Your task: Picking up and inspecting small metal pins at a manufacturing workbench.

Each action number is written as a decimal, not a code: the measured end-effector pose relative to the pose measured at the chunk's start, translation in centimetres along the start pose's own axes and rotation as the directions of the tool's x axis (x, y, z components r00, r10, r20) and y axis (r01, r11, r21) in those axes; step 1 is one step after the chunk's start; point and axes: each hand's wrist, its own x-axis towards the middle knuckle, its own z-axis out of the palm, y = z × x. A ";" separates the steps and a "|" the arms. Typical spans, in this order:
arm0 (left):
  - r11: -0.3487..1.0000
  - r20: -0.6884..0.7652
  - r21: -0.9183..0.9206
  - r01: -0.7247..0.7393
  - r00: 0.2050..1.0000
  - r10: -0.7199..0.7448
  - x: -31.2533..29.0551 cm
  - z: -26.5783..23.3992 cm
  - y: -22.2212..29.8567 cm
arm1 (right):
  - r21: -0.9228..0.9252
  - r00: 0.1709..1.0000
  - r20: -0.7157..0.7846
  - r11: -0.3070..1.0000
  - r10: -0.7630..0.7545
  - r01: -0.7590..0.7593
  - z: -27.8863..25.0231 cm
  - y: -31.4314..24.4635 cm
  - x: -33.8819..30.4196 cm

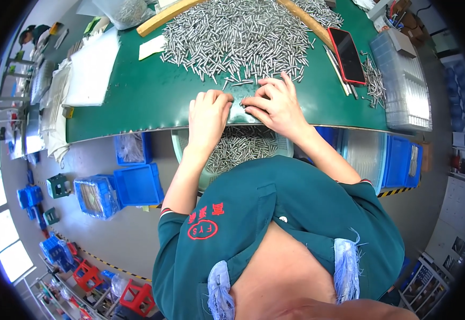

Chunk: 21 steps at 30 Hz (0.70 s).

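Note:
A broad heap of small silver metal pins (pixel 238 42) spreads over the green tabletop (pixel 136 101) beyond my hands. My left hand (pixel 209 114) is by the table's near edge, its fingers curled together; whatever they hold, if anything, is hidden. Just to its right, my right hand (pixel 278 104) has thumb and forefinger closed at a small metal pin, while its other fingers bend toward the heap. Below the edge, a pale green basket (pixel 178 143) in front of my body contains many more pins.
Two wooden strips (pixel 171 16) flank the heap. At the right lie a red-edged phone (pixel 347 56), pens (pixel 337 72), a smaller pin pile (pixel 372 80) and clear plastic trays (pixel 403 80). White sheets (pixel 91 69) cover the left side. Blue crates (pixel 139 184) stand on the floor.

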 end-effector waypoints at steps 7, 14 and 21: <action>0.986 0.080 -0.165 0.024 0.997 -0.011 -0.4 -0.5 0.9 | 0.019 1.000 0.015 1.000 -0.004 0.003 -0.2 0.1 -0.1; 0.991 0.030 -0.128 -0.026 0.999 0.030 -1.0 -0.2 0.9 | 0.049 0.999 0.010 0.997 0.051 -0.051 -0.5 0.3 -1.1; 0.995 0.041 -0.091 -0.032 0.999 0.036 -1.5 -0.3 1.9 | 0.051 1.000 0.012 0.998 0.024 -0.025 -0.4 0.3 -1.1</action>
